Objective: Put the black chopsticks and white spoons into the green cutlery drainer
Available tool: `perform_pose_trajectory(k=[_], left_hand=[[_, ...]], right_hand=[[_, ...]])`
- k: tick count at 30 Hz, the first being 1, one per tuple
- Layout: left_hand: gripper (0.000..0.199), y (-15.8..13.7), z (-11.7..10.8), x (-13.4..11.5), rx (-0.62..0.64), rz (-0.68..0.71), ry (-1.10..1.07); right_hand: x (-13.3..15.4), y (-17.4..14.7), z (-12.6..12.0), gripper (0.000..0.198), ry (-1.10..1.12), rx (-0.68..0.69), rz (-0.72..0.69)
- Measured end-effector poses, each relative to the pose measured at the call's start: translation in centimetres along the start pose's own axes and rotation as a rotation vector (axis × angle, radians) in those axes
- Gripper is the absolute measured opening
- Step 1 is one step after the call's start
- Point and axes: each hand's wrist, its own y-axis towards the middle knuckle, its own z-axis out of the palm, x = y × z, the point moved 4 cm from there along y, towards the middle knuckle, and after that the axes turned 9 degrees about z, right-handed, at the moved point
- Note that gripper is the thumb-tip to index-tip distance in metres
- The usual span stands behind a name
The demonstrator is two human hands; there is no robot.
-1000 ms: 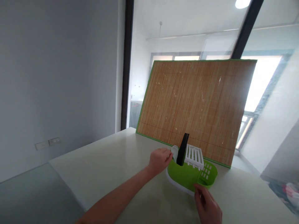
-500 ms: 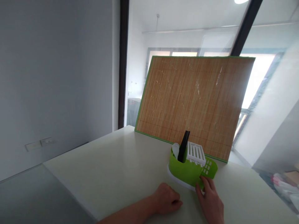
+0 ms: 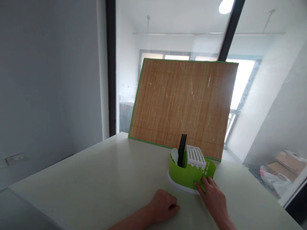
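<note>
In the head view, the green caddy (image 3: 183, 176) stands upright on the counter (image 3: 91, 179), right of center in the lower half of the frame. It looks like thin, stiff plastic, so it should be light and somewhat slick, and likely tips if tugged high. The white slotted rack (image 3: 196, 155) on top may sit loose; the black chopsticks (image 3: 181, 151) and white spoons (image 3: 175, 156) could rattle. The better hold seems low, on the 2 opposite walls near the white base (image 3: 179, 186).

The right hand (image 3: 213, 195), lower right, has thumb and fingers slightly apart, touching the caddy's near right end; whether they pinch its wall I cannot tell. The left hand (image 3: 164, 205), bottom center, is loosely curled beside the caddy, with nothing visible in it.
</note>
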Motion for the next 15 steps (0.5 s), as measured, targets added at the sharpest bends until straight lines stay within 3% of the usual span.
perform_pose_trajectory(k=[4,10,15], left_hand=[[0.025,0.0,-0.1,0.0,0.003,-0.009,-0.036],[0.025,0.1,0.1,0.1,-0.004,-0.023,-0.069],[0.026,0.1,0.4,0.2,-0.003,-0.033,-0.069]], right_hand=[[-4.2,0.9,0.7,0.026,0.064,0.057,0.025],[-12.7,2.6,2.4,0.038,0.153,0.124,0.090],[-19.0,3.6,3.5,0.044,0.180,0.075,0.162]])
